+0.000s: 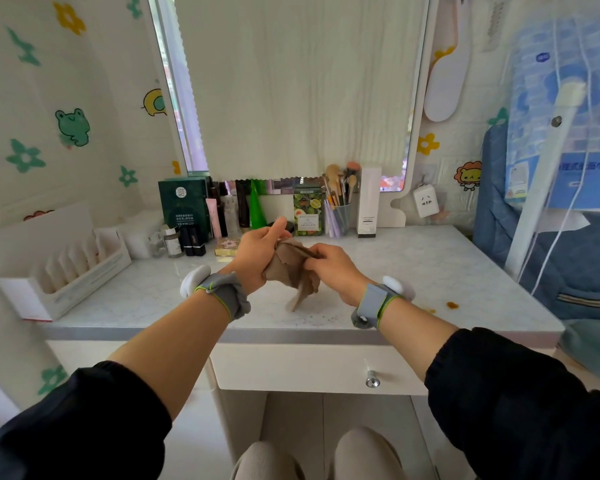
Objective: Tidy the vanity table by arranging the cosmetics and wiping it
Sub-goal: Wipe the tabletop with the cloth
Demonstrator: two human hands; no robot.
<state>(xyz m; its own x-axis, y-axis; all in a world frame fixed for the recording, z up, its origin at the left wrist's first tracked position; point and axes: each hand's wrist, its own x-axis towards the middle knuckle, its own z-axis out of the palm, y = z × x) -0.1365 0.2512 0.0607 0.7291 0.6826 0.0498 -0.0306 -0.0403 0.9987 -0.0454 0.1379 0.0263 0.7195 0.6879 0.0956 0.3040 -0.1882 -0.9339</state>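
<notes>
Both hands meet above the middle of the white marble-patterned vanity table [430, 265], gripping a crumpled beige-brown cloth [293, 268] between them. The left hand [258, 252] is closed around the cloth's left side with the thumb raised, and the right hand [329, 265] pinches its upper right edge, fingers curled over the fabric. The cloth is bunched at the top where the hands hold it and hangs down to a narrow tail, so its long axis runs roughly vertical, with the tail pointing down and slightly left toward the tabletop; whether the tip touches the surface cannot be told. Each wrist wears a grey band with green trim. Along the back edge, under the covered mirror, the cosmetics stand in a row: a dark green box [184, 209], a pink tube [213, 218], a green pointed tube [257, 209], a fruit-printed green carton [308, 213], a clear cup of makeup brushes [340, 213] and a tall white box [368, 202]. A white organiser tray [66, 271] sits at the left end. Small orange-brown stains [451, 305] mark the table near its right front corner, well apart from the cloth.
</notes>
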